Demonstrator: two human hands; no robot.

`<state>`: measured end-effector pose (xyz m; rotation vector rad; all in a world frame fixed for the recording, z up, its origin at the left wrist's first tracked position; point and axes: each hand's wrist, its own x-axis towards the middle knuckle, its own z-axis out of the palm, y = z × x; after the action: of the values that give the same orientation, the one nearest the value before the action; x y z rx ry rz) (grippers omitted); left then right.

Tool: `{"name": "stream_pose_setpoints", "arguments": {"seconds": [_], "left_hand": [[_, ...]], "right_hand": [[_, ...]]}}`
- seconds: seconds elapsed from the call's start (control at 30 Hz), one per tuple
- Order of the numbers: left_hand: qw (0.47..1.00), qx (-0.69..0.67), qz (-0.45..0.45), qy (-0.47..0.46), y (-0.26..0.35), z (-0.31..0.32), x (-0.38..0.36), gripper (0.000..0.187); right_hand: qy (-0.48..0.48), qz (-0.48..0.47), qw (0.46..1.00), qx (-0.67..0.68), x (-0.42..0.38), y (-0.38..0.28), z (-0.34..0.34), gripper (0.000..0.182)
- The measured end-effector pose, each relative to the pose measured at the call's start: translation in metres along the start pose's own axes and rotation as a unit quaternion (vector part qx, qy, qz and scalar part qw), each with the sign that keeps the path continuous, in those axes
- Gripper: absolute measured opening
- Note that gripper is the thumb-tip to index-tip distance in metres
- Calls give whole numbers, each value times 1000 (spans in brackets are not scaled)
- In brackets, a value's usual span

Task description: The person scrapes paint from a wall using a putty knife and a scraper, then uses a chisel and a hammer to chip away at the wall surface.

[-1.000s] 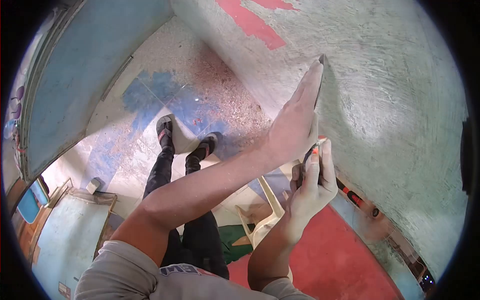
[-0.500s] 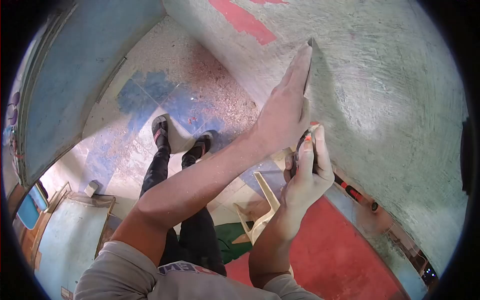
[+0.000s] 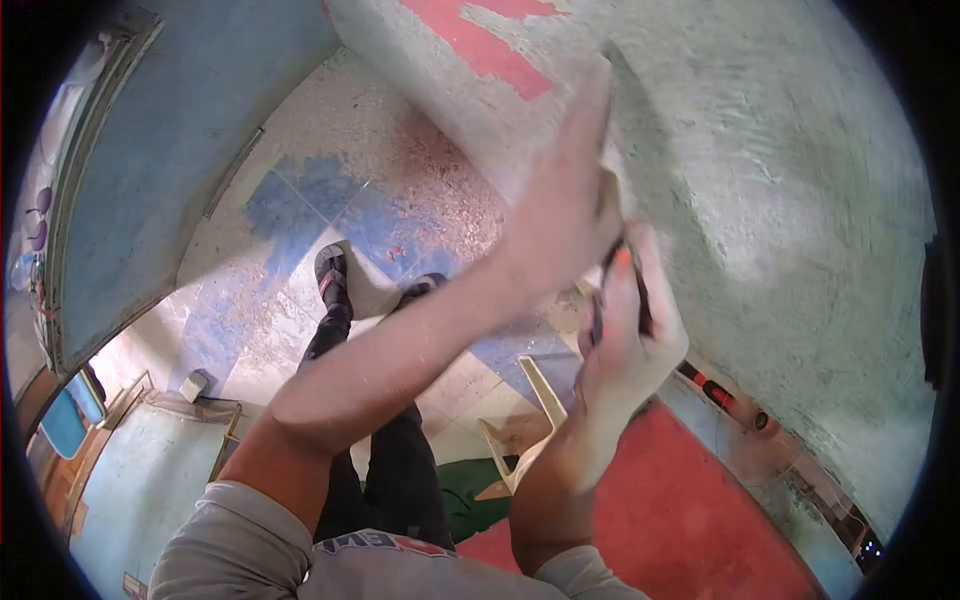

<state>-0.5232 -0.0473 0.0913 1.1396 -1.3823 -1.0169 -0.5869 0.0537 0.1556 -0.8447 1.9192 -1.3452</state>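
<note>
My left hand (image 3: pixel 565 190) is stretched out flat near the grey-green wall (image 3: pixel 780 230), its fingers straight and blurred by motion. A thin dark tip (image 3: pixel 609 50) shows at its fingertips; what it belongs to is hidden by the fingers. Just below the left palm, my right hand (image 3: pixel 635 325) is closed round a dark tool (image 3: pixel 598 315), most of which its fingers cover. A small orange spot shows at a right fingertip.
Beneath my arms are a cream plastic chair (image 3: pixel 543 395), a green cloth (image 3: pixel 470 495) and a red surface (image 3: pixel 690 490). A red-and-black tool (image 3: pixel 716 392) lies along the wall's foot. Debris (image 3: pixel 445 190) covers the floor. A blue-grey panel (image 3: pixel 190 150) stands left.
Both hands have shifted slightly: the left fingertips up and left, the right hand a little right. The view has tilted slightly, moving the feet and chair lower and right in the picture.
</note>
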Motion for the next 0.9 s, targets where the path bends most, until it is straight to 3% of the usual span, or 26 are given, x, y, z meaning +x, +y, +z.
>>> {"name": "stream_pose_setpoints", "arguments": {"seconds": [0.03,0.13,0.23,0.43,0.57,0.67,0.7,0.8,0.9], "left_hand": [[998,32,54,28,5,5,-2,74],[999,-10,42,14,0,-4,10,78],[997,-77,-30,-8,0,-15,25,81],[996,-7,87,1,13,1,2,80],[998,-37,-42,-4,-6,-25,37,78],[1000,-2,9,22,-8,-32,42,77],[995,47,73,52,-12,-19,28,77],[996,46,71,35,-6,-19,22,77],[999,-29,-37,-23,-8,-32,34,78]], "right_hand": [[22,5,1000,20,-7,-3,-4,36],[-6,-19,1000,10,7,1,7,36],[-33,10,996,84,19,-5,19,35],[-21,-7,995,97,-1,-3,-3,34],[-44,35,994,93,26,-15,44,34],[-56,-1,992,111,23,-5,41,35],[-58,-2,993,107,13,-6,29,36],[-34,2,994,101,2,-5,25,36],[-34,33,993,107,14,-11,48,36]]}}
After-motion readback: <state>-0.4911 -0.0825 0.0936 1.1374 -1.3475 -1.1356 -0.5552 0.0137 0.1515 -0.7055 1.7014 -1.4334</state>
